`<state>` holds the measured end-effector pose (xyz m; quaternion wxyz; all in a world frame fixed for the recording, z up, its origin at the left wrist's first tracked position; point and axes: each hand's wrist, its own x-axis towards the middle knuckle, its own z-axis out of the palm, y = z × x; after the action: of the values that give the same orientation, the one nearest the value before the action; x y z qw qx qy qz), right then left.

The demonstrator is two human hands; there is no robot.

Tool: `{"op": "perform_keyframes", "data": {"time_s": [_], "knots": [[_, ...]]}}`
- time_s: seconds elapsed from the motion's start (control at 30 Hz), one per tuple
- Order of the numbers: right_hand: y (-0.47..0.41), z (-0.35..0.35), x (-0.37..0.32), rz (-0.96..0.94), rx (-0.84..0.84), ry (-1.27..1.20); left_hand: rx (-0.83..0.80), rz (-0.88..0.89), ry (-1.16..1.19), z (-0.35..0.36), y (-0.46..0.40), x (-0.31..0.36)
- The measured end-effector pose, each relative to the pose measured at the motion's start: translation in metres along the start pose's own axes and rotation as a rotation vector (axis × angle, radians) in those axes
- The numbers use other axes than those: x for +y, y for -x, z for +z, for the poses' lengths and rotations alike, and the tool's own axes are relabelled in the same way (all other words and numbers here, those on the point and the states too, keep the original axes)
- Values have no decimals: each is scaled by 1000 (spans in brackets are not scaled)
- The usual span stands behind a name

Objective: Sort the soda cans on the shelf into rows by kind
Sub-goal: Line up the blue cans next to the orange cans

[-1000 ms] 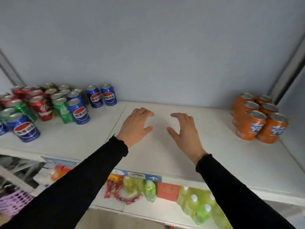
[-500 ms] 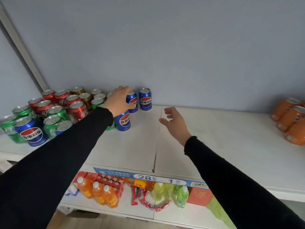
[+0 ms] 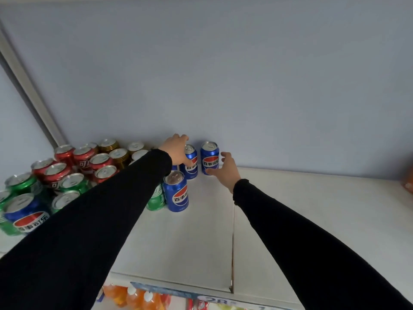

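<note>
Right hand [image 3: 225, 170] has reached the rightmost blue can [image 3: 209, 158].

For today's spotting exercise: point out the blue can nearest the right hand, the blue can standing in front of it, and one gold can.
Back blue can [image 3: 210, 161], head view: on its logo.
Front blue can [image 3: 177, 194], head view: on its blue side.
Gold can [image 3: 120, 155], head view: on its top.

Blue cans [image 3: 209, 158] with red-white emblems; red cans [image 3: 83, 157], green cans [image 3: 71, 183], gold cans [image 3: 119, 155]; black sleeves [image 3: 312, 247]; white shelf [image 3: 301, 220].
</note>
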<state>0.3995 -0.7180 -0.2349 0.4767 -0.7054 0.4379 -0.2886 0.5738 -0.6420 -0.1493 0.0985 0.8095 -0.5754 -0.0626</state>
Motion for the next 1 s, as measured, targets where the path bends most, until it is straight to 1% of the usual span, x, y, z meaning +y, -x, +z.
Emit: {"op": "perform_keyframes", "data": {"time_s": [0.13,0.37,0.53,0.63,0.73,1.0], "knots": [[-15,14,11,5,48,-6,-76,27,60,7,-14,-8],[-25,32,14,-23,112,-28,-93,90,122,15,-25,-17],[-8,23,16,-9,142,-134,-88,175,135,11,-27,-7],[12,-9,21,-14,190,-203,-77,239,189,10,-30,17],[37,-59,30,-9,270,-230,-82,323,200,14,-31,59],[97,-238,91,51,518,-177,-146,521,292,49,-28,224]]}}
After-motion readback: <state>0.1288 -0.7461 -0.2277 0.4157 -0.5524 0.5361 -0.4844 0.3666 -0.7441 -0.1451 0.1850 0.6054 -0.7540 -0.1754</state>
